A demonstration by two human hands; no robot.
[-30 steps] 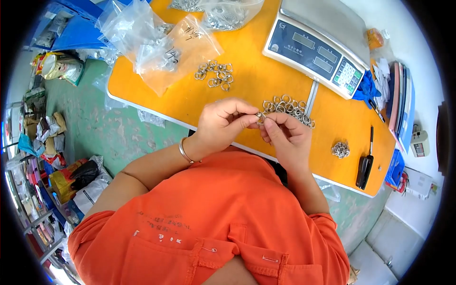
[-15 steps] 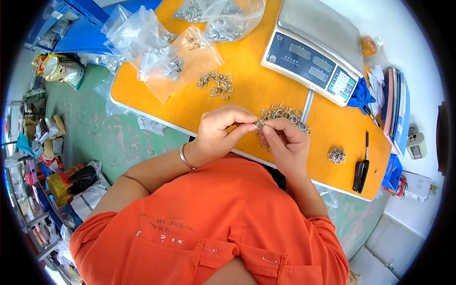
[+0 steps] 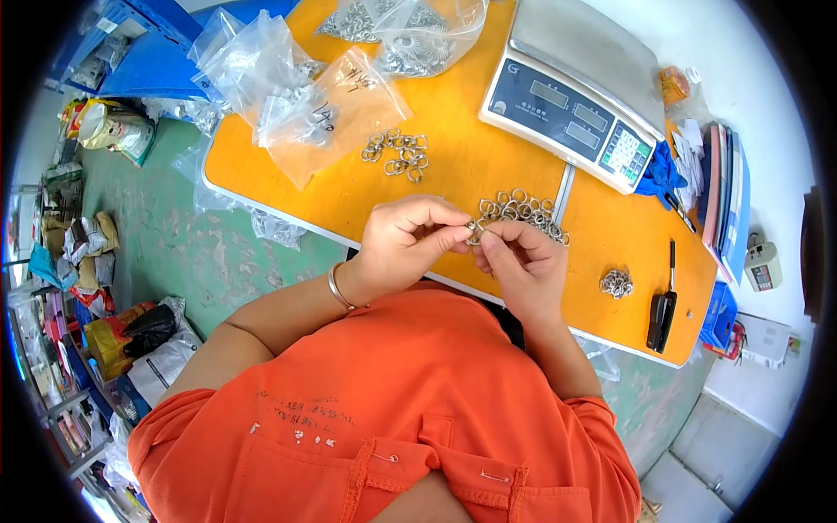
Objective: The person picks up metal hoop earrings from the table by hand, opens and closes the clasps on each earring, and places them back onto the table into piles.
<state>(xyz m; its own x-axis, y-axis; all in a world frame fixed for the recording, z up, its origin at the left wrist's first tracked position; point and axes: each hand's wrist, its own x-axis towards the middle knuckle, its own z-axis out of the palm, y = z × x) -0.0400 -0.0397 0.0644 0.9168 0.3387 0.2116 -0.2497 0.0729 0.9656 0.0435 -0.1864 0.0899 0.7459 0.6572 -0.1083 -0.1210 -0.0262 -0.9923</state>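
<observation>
Between my hands, above the table's near edge, is a small metal ring piece (image 3: pixel 475 230). My left hand (image 3: pixel 414 234) pinches one side of it between thumb and forefinger. From the other side my right hand (image 3: pixel 526 257) grips it with thumb and fingertips. Fingers cover much of the piece, so its exact form is hard to make out. Just beyond my right hand lies a spread of metal rings (image 3: pixel 520 207). A looser group of metal rings (image 3: pixel 403 155) sits further left, and a small heap of rings (image 3: pixel 617 283) lies to the right.
A digital counting scale (image 3: pixel 567 105) stands at the back right of the orange table (image 3: pixel 331 205). Clear plastic bags (image 3: pixel 331 118) lie at the back left, beside bags of metal rings (image 3: pixel 414 48). A black-handled tool (image 3: pixel 663 318) rests near the right edge. Folders (image 3: pixel 724 183) stand beyond.
The small ring piece has turned between my fingertips, and a ring now shows below the pinch. My hands have barely shifted otherwise.
</observation>
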